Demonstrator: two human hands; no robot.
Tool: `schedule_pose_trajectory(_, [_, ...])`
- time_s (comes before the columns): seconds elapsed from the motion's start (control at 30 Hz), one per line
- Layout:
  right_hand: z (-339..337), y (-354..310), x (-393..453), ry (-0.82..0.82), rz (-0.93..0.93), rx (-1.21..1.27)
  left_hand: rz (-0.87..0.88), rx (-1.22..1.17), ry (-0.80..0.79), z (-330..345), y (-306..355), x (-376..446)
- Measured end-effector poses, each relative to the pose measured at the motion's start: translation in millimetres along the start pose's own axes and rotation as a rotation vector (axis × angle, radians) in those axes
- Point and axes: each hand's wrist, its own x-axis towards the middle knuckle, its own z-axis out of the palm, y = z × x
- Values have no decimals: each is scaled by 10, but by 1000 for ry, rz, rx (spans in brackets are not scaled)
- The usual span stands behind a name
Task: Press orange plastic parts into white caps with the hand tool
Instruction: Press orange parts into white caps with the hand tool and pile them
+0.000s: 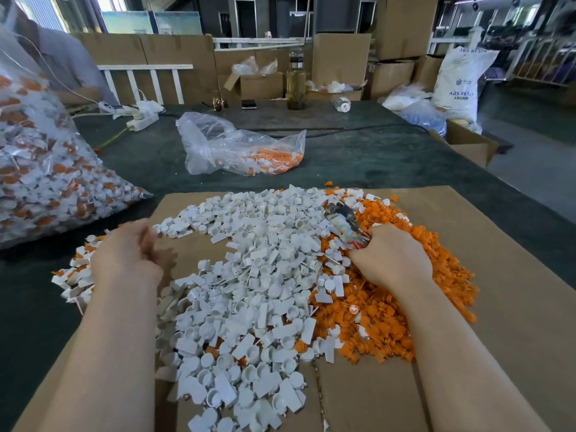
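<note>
The right hand (391,255) has its fingers curled tight round the red handle of the hand tool (344,221), a small hammer-like press whose dark, worn metal head points up and away from the knuckles. Under and to the outer side of this hand lies the heap of orange plastic parts (405,307), touching the palm's edge. Between the 2 hands spreads the much larger drift of white caps (249,291), which also runs back toward the wrists.

The left hand (127,257) hovers over bare cardboard (498,275) at the near edge of the white pile; its fingers are blurred and loosely curled, and whether it pinches a cap cannot be told.

Both kinds of piece look like light, stiff moulded plastic, smooth enough to skid under a finger. A cap is probably best pinched by its flat tab, cup upward, so the orange part can seat in the ring before the tool bears down.

Beyond the left hand sits a full clear bag of assembled pieces (46,169); farther ahead lies a slack bag (240,148).
</note>
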Motion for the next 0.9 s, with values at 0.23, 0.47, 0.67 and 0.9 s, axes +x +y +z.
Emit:
schedule_pose_trajectory(0.23, [24,-30,-5,-2,16,-25,368,1032,-267,168,-197,-172])
schedule_pose_trajectory(0.47, [48,-25,1,-11,20,-56,358,1405,-523,233,-293,-306])
schedule_pose_trajectory(0.67, [84,-28,1,30,-4,-41,433,1304,-519,230,-362,-334])
schedule_pose_trajectory(0.9, [88,-58,20,-13,-26,-15,527,1030,-460,299,-397,-387])
